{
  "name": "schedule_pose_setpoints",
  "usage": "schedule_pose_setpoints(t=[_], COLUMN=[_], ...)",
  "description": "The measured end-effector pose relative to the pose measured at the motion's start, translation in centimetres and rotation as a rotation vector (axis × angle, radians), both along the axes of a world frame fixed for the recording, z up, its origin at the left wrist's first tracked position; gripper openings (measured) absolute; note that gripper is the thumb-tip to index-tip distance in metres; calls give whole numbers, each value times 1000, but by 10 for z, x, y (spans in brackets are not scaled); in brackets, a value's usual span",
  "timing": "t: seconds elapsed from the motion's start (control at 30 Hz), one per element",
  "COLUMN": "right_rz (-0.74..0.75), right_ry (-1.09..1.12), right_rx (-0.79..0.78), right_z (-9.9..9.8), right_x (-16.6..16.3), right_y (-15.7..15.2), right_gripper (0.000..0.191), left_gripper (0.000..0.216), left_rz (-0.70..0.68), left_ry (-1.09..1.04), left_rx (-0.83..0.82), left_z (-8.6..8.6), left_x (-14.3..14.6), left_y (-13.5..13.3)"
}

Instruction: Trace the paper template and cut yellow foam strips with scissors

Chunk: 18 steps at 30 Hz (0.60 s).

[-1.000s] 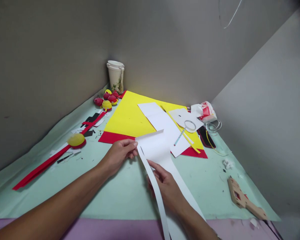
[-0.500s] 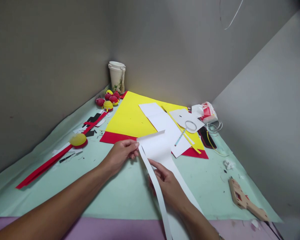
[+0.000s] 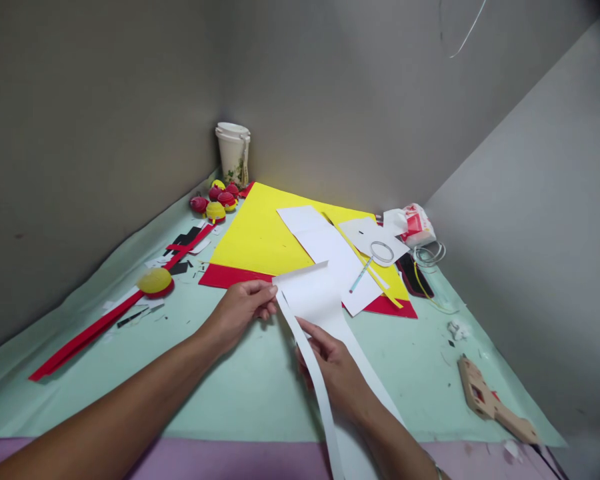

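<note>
The sheet (image 3: 307, 293) and its strip (image 3: 319, 380) are plain white, as is the paper (image 3: 325, 250) lying over bright yellow card (image 3: 253, 230), which has red card (image 3: 235, 276) showing along its near edge. Pale mint green colours the cover (image 3: 230, 400), with lilac along the front of the desk (image 3: 230, 461), while the walls (image 3: 330, 100) are grey and the bucket (image 3: 232, 150) is off-white with a green leafy pattern low down. Red and yellow mix on the balls (image 3: 216, 212), the disc (image 3: 155, 280) is yellow above red, the band (image 3: 93, 337) is solid red, the glue gun (image 3: 475, 390) is beige with a touch of red, and the packet (image 3: 419, 227) is white and red.
</note>
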State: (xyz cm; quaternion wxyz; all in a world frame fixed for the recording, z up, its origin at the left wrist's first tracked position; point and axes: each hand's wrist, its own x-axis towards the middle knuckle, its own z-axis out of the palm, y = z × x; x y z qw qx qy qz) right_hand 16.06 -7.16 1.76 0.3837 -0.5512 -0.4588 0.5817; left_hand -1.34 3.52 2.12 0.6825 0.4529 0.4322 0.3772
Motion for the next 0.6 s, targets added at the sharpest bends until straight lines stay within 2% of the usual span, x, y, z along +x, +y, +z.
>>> schedule_pose_setpoints(t=[0.6], right_rz=[14], right_ry=[-95], right_rx=[41], right_z=[2], right_x=[0], right_y=[4], right_gripper=[43], left_gripper=[23], left_rz=[24], left_ry=[-7], left_rx=[-8], left_z=[-2], left_x=[0], left_y=[1])
